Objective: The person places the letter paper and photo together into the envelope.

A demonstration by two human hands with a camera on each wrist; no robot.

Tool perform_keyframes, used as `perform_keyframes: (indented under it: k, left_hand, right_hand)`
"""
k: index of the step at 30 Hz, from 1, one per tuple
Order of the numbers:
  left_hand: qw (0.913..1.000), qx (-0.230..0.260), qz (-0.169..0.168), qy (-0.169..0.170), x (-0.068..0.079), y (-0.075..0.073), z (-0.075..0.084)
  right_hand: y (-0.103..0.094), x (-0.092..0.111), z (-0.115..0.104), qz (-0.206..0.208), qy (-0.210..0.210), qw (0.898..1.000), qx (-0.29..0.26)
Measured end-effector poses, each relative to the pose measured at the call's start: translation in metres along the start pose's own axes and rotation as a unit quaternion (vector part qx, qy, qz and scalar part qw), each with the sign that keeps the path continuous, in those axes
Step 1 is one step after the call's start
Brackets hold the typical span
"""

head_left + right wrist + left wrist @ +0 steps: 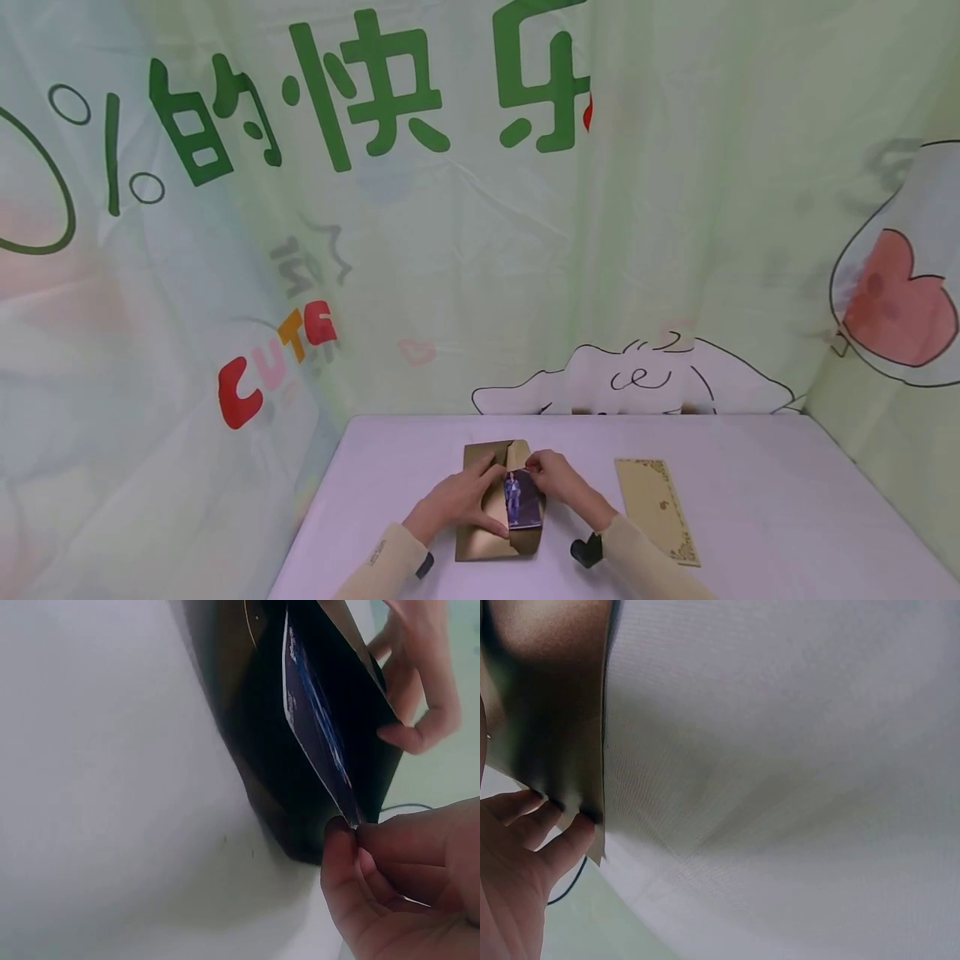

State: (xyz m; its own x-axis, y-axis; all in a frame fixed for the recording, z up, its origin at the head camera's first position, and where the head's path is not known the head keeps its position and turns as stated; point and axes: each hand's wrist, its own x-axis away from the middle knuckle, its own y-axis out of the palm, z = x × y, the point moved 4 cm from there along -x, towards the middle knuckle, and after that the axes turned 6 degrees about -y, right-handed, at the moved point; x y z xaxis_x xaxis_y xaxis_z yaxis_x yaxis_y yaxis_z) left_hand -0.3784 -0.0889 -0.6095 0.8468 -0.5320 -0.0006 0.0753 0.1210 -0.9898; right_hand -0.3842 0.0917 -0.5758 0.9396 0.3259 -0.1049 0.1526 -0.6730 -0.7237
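Note:
A shiny gold envelope (pixel 476 546) lies on the table with its flap side turned right and its mouth bulging apart. My left hand (pixel 465 496) grips it, thumb near the lower edge of the mouth and fingers higher up; in the left wrist view its fingertips (pixel 581 825) bear on the gold surface close to the edge. A dark photo card (pixel 525 502) picturing a standing figure in blue overlaps the mouth. My right hand (pixel 555 475) pinches the card's upper corner between thumb and fingers. In the right wrist view the card (pixel 319 724) stands tilted against the envelope's dark inside.
To the right on the pale table (pixel 765 492) lies a flat gold card (pixel 652 504) with an ornate border, partly covered by the right sleeve (pixel 648 562). A printed curtain (pixel 465 275) hangs behind the table and at both sides.

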Motion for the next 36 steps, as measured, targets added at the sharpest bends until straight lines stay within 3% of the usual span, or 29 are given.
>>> perform_keyframes:
  k: [3, 12, 22, 36]
  left_hand:
    - [1.0, 0.0, 0.003, 0.003, 0.0, 0.001, 0.0]
    - [1.0, -0.001, -0.002, 0.005, -0.002, 0.003, 0.0]
    - [0.9997, -0.006, 0.01, 0.021, -0.001, 0.0, 0.002]
    - [0.9995, -0.008, 0.015, 0.028, 0.005, -0.006, 0.002]
  right_hand:
    - [0.005, -0.002, -0.002, -0.016, -0.002, 1.0, -0.004]
    - [0.015, -0.006, -0.013, -0.015, -0.072, 0.997, -0.009]
    - [0.032, -0.01, -0.013, -0.026, -0.074, 0.997, -0.026]
    - [0.034, -0.009, -0.021, -0.036, -0.081, 0.996, -0.022]
